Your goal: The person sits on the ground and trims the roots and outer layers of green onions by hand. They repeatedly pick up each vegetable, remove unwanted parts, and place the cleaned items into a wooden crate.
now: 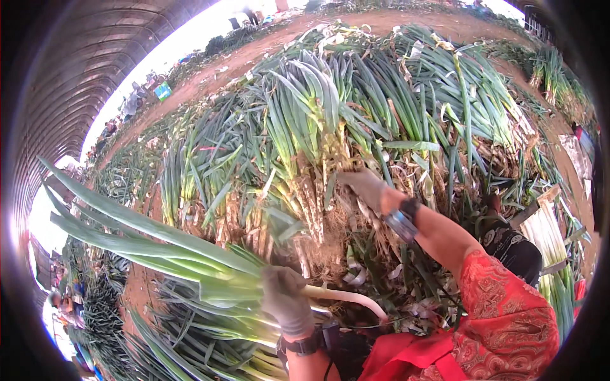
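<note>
My gloved left hand (284,301) is wrapped round a trimmed green onion, its long green leaves (210,257) fanning to the left and its bare white stem (352,300) curving out to the right. My gloved right hand (363,185) is among the heaped, untrimmed green onions (308,120), with fingers closed at a stalk and fingertips partly hidden. Brown, hairy roots (330,235) and dry outer skins hang from the heap just below that hand. More cleaned green onions (222,324) lie under and beside my left hand.
A big row of green onions (445,95) spreads across the ground ahead. Peelings and leaf scraps (413,305) litter the ground by my lap. At the right, a tied bundle of white stems (545,232) rests in a wooden frame. People (63,305) sit at the far left under an arched roof.
</note>
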### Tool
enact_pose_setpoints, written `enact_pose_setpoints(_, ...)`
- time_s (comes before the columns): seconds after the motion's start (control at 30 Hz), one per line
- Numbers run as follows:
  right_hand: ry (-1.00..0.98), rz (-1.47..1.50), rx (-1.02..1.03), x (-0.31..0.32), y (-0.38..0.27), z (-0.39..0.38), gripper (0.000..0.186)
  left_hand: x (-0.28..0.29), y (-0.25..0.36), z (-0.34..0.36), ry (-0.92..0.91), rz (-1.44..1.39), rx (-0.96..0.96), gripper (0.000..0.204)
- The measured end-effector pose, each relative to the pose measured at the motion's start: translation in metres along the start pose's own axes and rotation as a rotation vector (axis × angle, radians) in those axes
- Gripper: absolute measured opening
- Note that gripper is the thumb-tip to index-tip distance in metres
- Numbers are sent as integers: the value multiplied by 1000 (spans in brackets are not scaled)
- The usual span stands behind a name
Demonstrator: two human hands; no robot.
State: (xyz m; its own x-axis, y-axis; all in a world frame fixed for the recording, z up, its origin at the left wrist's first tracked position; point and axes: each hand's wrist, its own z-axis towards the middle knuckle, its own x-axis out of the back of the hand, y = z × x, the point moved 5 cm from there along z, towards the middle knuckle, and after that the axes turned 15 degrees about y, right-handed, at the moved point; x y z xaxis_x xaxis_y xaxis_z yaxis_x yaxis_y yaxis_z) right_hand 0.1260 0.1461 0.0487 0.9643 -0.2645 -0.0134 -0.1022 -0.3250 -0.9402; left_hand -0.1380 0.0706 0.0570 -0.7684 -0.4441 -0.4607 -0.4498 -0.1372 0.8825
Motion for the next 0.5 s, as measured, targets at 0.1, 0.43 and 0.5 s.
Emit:
enact_pose_setpoints(0.1,18,120,80,11,41,-28,31,1,-10,-4,-32,-1,18,32)
enact_pose_setpoints(0.43,-96,-8,163,99,134,-230,43,-57,-39,-71,-458,171,-125,43)
enact_pose_setpoints(0.5,-125,-132,214,110,150,-254,42,-65,-52,-84,-349,53,10,32)
